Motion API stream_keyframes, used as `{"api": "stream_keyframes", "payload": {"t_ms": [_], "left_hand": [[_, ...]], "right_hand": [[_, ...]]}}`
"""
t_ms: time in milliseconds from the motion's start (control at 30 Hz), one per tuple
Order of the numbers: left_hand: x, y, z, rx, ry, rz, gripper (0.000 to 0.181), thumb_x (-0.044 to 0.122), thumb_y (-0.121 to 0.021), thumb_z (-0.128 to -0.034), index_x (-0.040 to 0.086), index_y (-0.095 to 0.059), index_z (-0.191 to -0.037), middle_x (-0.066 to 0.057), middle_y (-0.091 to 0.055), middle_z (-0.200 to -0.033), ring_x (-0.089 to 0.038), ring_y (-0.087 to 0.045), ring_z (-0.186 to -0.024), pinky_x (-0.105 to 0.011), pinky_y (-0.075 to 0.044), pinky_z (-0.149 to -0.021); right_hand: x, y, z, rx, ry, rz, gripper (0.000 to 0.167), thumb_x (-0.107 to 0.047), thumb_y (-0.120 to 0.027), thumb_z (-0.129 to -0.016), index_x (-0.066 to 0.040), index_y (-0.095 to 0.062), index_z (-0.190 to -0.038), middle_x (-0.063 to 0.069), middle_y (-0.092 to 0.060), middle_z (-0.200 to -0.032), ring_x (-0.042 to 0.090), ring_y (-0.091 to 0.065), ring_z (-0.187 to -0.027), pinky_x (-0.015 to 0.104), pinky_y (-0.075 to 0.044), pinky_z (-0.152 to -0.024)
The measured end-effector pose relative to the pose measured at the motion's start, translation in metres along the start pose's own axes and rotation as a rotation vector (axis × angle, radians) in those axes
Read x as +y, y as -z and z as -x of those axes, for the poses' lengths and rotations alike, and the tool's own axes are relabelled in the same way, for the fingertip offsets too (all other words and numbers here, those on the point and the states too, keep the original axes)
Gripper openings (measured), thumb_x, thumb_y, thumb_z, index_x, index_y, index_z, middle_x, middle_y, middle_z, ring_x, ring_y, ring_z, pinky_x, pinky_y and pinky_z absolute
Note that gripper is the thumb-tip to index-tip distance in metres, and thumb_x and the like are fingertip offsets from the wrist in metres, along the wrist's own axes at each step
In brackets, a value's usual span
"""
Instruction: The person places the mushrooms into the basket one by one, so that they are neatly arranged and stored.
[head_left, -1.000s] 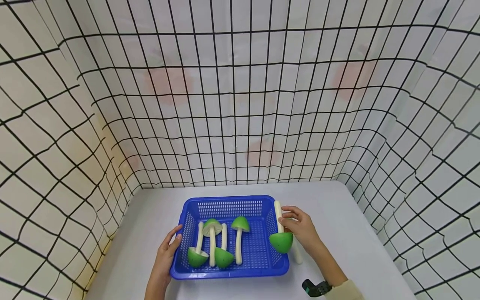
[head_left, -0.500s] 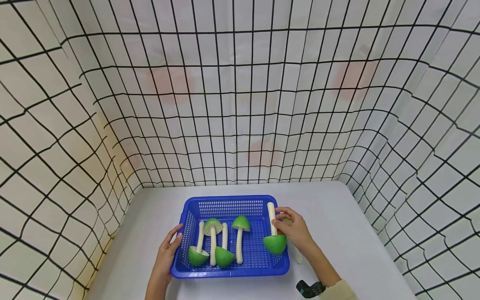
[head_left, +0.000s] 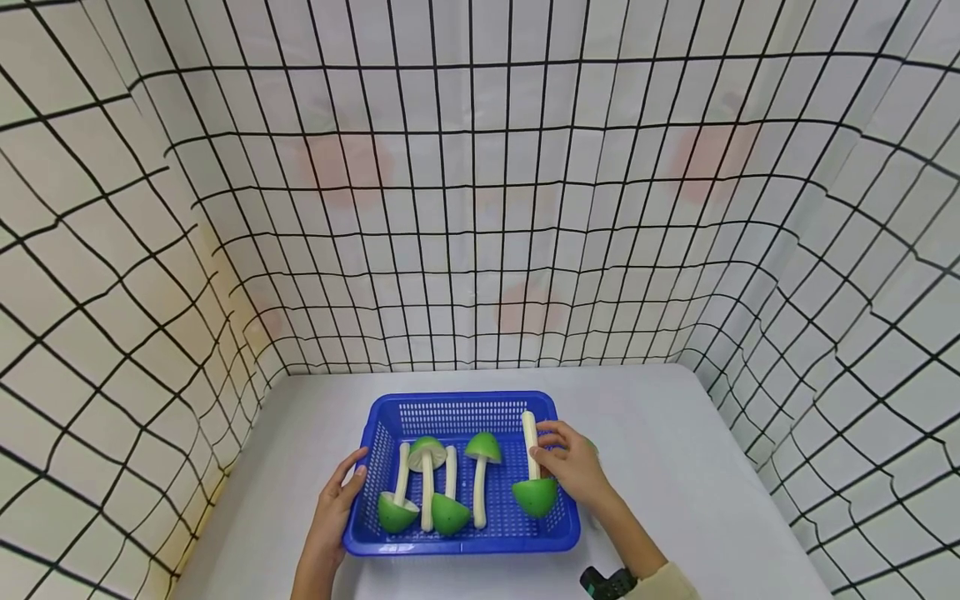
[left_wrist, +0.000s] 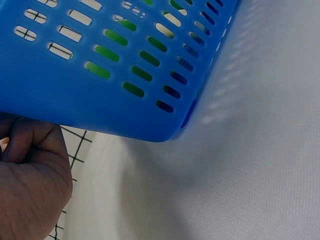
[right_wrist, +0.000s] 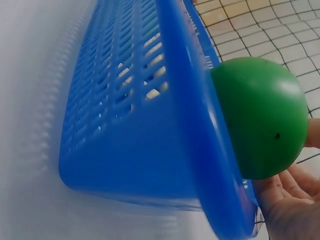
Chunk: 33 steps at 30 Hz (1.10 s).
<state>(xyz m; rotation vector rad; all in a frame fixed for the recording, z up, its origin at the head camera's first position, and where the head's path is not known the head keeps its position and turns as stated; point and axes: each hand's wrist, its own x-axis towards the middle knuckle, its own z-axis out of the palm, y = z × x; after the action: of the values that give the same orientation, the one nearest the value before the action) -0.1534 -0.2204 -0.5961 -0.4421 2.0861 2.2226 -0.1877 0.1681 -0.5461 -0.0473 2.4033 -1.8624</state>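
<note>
In the head view, a blue plastic basket (head_left: 461,547) holds several toy mushrooms with green caps and pale stems, such as one mushroom (head_left: 480,492) near its middle. My right hand (head_left: 573,467) pinches the stem of another mushroom (head_left: 535,497) above the basket's right side, cap toward me. In the right wrist view that mushroom's green cap (right_wrist: 262,117) shows beyond the basket's rim (right_wrist: 200,130). My left hand (head_left: 333,504) grips the basket's left rim. The left wrist view shows this hand (left_wrist: 32,185) with curled fingers against the rim.
A bit of green (head_left: 591,446) shows on the white table (head_left: 660,467) behind my right hand, mostly hidden. White walls with a black grid (head_left: 472,208) enclose the table at the back and both sides.
My right hand has carried the mushroom leftward, from over the basket's right rim to above its inside. My left hand has stayed on the rim.
</note>
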Motion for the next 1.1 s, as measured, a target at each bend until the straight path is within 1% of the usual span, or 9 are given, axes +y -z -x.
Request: {"api": "stream_keyframes", "payload": {"t_ms": [100, 233, 433, 533, 633, 800, 933, 1100], "left_hand": [[0.0, 0.0, 0.0, 0.002, -0.003, 0.001, 0.056, 0.047, -0.058, -0.1036, 0.024, -0.047, -0.154, -0.015, -0.058, -0.136, -0.027, -0.064, -0.109, -0.034, -0.057, -0.084], [0.0, 0.001, 0.001, 0.002, 0.005, -0.008, 0.058, 0.049, -0.058, -0.1031, 0.025, -0.047, -0.154, -0.016, -0.057, -0.139, -0.025, -0.063, -0.11, -0.033, -0.056, -0.084], [0.0, 0.002, -0.001, 0.008, 0.013, -0.002, 0.056, 0.048, -0.059, -0.103, 0.027, -0.048, -0.153, -0.013, -0.057, -0.138, -0.023, -0.063, -0.108, -0.033, -0.056, -0.084], [-0.001, 0.002, -0.001, 0.002, 0.011, 0.003, 0.055, 0.048, -0.058, -0.1034, 0.026, -0.047, -0.153, -0.013, -0.057, -0.137, -0.024, -0.063, -0.109, -0.033, -0.056, -0.084], [-0.001, 0.002, -0.001, 0.001, 0.004, 0.009, 0.055, 0.047, -0.058, -0.1036, 0.025, -0.048, -0.153, -0.014, -0.058, -0.135, -0.025, -0.064, -0.109, -0.034, -0.057, -0.084], [-0.002, 0.002, -0.001, -0.002, 0.001, 0.011, 0.055, 0.047, -0.058, -0.1037, 0.025, -0.048, -0.153, -0.015, -0.058, -0.136, -0.026, -0.064, -0.109, -0.034, -0.057, -0.083], [-0.002, 0.001, -0.003, -0.005, 0.002, 0.019, 0.055, 0.046, -0.058, -0.104, 0.025, -0.048, -0.153, -0.013, -0.058, -0.134, -0.025, -0.064, -0.108, -0.034, -0.057, -0.083], [-0.003, 0.001, -0.003, -0.003, 0.003, 0.022, 0.054, 0.045, -0.058, -0.1044, 0.024, -0.048, -0.153, -0.009, -0.06, -0.13, -0.025, -0.064, -0.107, -0.034, -0.057, -0.083]], "right_hand": [[-0.001, -0.004, 0.001, -0.019, 0.007, 0.015, 0.045, -0.014, -0.07, -0.098, -0.005, -0.055, -0.139, 0.017, -0.067, -0.118, 0.019, -0.072, -0.085, 0.031, -0.06, -0.068], [-0.003, -0.011, 0.0, -0.031, -0.005, 0.034, 0.043, -0.012, -0.067, -0.099, -0.005, -0.054, -0.14, 0.016, -0.067, -0.118, 0.019, -0.072, -0.086, 0.032, -0.06, -0.069], [-0.001, -0.025, -0.003, -0.07, -0.02, 0.061, 0.042, -0.01, -0.063, -0.101, -0.004, -0.052, -0.141, 0.018, -0.065, -0.121, 0.021, -0.072, -0.092, 0.035, -0.061, -0.07], [0.001, -0.032, -0.002, -0.077, -0.037, 0.085, 0.042, -0.009, -0.063, -0.101, -0.004, -0.051, -0.14, 0.017, -0.066, -0.12, 0.019, -0.071, -0.088, 0.034, -0.06, -0.068], [0.002, -0.037, -0.001, -0.079, -0.04, 0.088, 0.042, -0.008, -0.063, -0.1, -0.002, -0.051, -0.139, 0.019, -0.066, -0.118, 0.019, -0.07, -0.084, 0.033, -0.059, -0.065], [0.003, -0.042, -0.001, -0.076, -0.045, 0.102, 0.043, -0.008, -0.062, -0.1, 0.0, -0.05, -0.14, 0.02, -0.066, -0.119, 0.018, -0.069, -0.082, 0.033, -0.059, -0.064], [0.006, -0.046, -0.003, -0.073, -0.066, 0.12, 0.043, -0.007, -0.062, -0.1, 0.0, -0.049, -0.14, 0.02, -0.065, -0.119, 0.018, -0.067, -0.077, 0.033, -0.058, -0.064], [0.01, -0.05, -0.003, -0.079, -0.072, 0.12, 0.041, -0.005, -0.062, -0.099, 0.002, -0.049, -0.137, 0.021, -0.064, -0.117, 0.019, -0.066, -0.073, 0.034, -0.058, -0.063]]}}
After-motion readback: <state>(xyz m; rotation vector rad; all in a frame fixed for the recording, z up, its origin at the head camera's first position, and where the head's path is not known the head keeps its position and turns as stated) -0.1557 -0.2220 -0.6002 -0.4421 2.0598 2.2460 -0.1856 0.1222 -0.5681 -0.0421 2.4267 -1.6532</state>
